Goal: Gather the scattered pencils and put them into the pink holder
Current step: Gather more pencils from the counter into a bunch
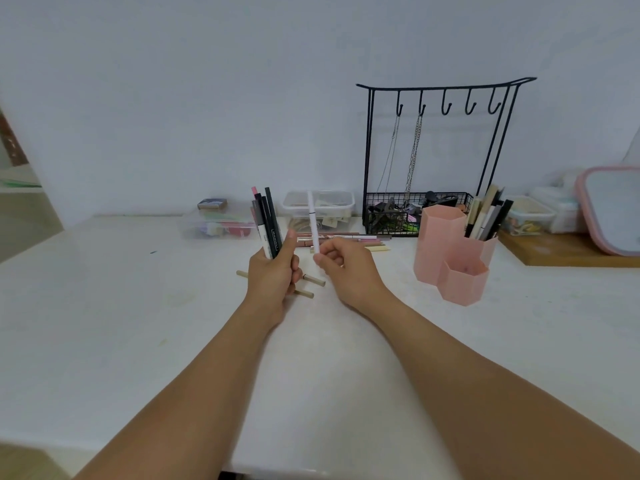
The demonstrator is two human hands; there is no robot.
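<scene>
My left hand (273,275) grips an upright bundle of pencils (266,220), black, grey and pink. Just to its right, my right hand (346,268) pinches a single white pencil (313,223) by its lower end, held upright. Two beige pencils (313,279) lie on the white table under my left hand, partly hidden by it. More pencils (349,238) lie in a row further back. The pink holder (450,251) of hexagonal cups stands to the right, and its back right cup holds several pencils (488,216).
A black wire rack (433,161) with hooks, chains and a basket stands behind the holder. Clear plastic boxes (322,206) sit along the wall. A wooden board (568,251) with a pink-rimmed mirror (609,209) is at the right. The table's front edge runs near the frame's bottom.
</scene>
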